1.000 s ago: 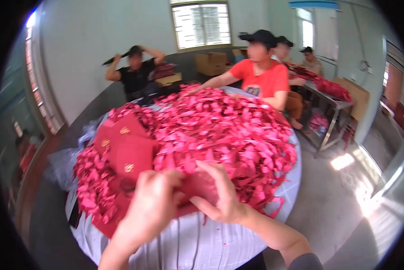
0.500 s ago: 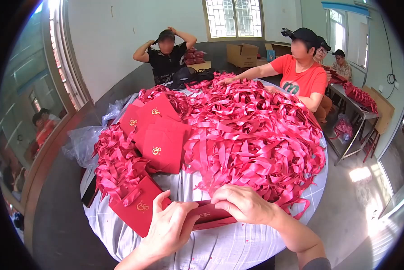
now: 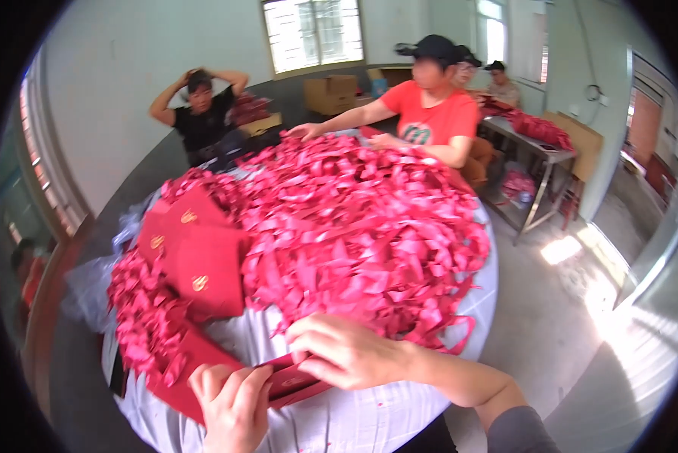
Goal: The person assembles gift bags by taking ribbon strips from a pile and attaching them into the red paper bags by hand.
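A red paper bag (image 3: 301, 391), its mouth parted, lies at the near edge of the table between my hands. My left hand (image 3: 233, 404) has its fingers bent over the bag's left end. At the right end of the rim, my right hand (image 3: 346, 351) pinches the far edge, its fingertips partly hidden. Left of my left hand lies another flat red bag (image 3: 184, 396), partly under ribbons. Further back are several flat red bags (image 3: 207, 264) with gold emblems. A big heap of pink-red satin ribbon loops (image 3: 362, 234) rises just beyond my right hand.
The round table wears a pale cloth (image 3: 354, 423). Clear plastic wrap (image 3: 90, 287) hangs at its left edge. A co-worker in a red shirt (image 3: 433, 113) reaches into the heap; another in black (image 3: 203, 124) sits at the far left. A metal side table (image 3: 531, 147) stands at right.
The view has swung right, so the scene sits further left. My left fingers have curled over the bag's rim. The red-shirted person's near hand has lifted slightly, with something red by it.
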`<state>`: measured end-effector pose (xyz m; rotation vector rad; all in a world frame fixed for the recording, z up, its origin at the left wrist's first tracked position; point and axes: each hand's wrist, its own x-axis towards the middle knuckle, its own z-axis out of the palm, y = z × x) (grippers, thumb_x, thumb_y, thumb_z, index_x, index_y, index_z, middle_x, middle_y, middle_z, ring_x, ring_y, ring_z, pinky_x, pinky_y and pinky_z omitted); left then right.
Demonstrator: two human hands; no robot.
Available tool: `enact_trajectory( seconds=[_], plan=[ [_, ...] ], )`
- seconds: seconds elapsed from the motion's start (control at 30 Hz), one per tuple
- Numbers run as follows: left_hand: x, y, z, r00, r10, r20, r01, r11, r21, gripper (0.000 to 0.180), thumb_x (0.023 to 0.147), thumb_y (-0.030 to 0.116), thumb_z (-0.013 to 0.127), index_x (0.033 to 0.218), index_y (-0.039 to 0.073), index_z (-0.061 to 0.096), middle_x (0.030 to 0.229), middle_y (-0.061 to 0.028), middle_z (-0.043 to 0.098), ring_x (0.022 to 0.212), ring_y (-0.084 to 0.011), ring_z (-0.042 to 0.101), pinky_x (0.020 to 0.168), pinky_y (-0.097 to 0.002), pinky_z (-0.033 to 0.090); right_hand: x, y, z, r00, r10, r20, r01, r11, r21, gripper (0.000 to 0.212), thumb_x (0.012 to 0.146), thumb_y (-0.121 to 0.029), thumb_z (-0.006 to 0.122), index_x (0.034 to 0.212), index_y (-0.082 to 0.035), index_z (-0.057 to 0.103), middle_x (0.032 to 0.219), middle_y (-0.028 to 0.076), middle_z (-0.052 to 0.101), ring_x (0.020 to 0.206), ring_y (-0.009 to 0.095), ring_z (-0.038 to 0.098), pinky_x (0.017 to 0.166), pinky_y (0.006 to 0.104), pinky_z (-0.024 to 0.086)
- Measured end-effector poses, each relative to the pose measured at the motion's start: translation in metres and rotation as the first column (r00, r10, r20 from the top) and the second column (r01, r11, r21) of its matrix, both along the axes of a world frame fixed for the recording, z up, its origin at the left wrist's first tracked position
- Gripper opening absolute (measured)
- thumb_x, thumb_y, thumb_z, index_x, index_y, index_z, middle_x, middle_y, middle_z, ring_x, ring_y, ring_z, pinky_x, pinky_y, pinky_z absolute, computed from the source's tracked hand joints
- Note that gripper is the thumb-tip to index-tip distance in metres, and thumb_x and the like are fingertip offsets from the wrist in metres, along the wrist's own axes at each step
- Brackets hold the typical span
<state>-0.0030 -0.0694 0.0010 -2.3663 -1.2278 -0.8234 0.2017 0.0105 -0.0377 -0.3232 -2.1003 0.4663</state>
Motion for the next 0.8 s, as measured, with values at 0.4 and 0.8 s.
enact_trajectory(
  seconds=[0.4,0.8],
  plan=[
    [0.003,-0.002,0.003,1.0,-0.022,-0.007,0.021,0.994,-0.105,0.016,0.082,0.006,0.061,0.098,0.006,0.061,0.087,-0.0063,0.061,0.086,-0.0246,0.053,0.081,-0.0387,0.037,-0.01,-0.018,-0.005,0.965,-0.255,0.065,0.226,0.93,0.288,0.017,0.08,-0.018,0.065,0.086,-0.003,0.06,0.116,0.014,0.051,0.107,0.028,0.049,0.088,0.0411,0.039],
    [-0.018,0.003,0.009,0.975,-0.038,0.22,0.092,0.966,-0.242,0.026,0.073,0.004,0.07,0.098,0.01,0.066,0.085,-0.0074,0.058,0.086,-0.0242,0.051,0.079,-0.0363,0.036,-0.005,-0.01,-0.005,0.983,-0.181,0.032,0.171,0.964,0.203,0.014,0.079,-0.013,0.067,0.082,-0.002,0.058,0.117,0.014,0.051,0.106,0.029,0.05,0.089,0.0416,0.04]
  ],
)
